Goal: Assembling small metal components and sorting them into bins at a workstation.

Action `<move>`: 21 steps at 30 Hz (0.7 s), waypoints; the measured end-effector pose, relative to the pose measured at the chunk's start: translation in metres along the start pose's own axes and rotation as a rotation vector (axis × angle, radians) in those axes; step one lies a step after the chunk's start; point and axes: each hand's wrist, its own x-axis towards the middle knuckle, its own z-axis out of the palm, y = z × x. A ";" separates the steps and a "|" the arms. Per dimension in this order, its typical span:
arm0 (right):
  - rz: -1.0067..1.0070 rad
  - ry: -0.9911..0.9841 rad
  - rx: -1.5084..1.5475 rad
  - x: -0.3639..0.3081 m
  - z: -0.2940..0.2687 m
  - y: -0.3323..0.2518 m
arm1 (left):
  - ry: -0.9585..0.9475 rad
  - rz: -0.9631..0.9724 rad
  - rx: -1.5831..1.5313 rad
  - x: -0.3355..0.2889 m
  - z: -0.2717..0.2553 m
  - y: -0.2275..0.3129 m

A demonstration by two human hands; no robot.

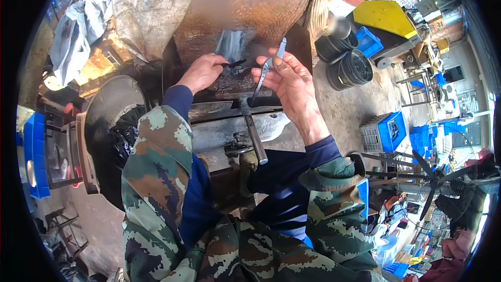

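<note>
My left hand (202, 72) is closed around one end of a dark, thin metal piece (236, 64), just above a rusty metal block (229, 84). In the fingers of my right hand (291, 79) is a bright, slender curved metal piece (266, 66), shaped somewhat like one half of a pair of scissors or pliers. It is held tilted, with one end up and the other pointing down toward the block. A hammer (254, 134) lies in front of the block, its handle toward me. The exact kind of both metal pieces cannot be made out.
A large rusty brown sheet (245, 0) rises behind the block. At left, a dark bin (117, 104) holds black metal pieces. Black buckets (350, 70), a blue-lined crate (385, 131) and a fan (433, 180) stand at right.
</note>
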 end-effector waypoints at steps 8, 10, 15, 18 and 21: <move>-0.006 -0.012 0.046 -0.004 -0.003 -0.003 | -0.045 0.048 -0.030 -0.008 -0.008 -0.005; -0.006 -0.011 0.051 -0.005 -0.007 -0.004 | -0.027 0.081 0.077 -0.009 -0.008 0.007; -0.004 -0.032 0.059 -0.009 -0.009 -0.008 | 0.061 0.123 0.371 -0.015 -0.006 0.030; -0.005 -0.030 0.060 -0.011 -0.010 -0.009 | 0.080 0.147 0.387 -0.017 -0.009 0.033; -0.011 -0.022 0.047 -0.012 -0.008 -0.009 | 0.061 0.022 0.377 -0.021 -0.016 0.041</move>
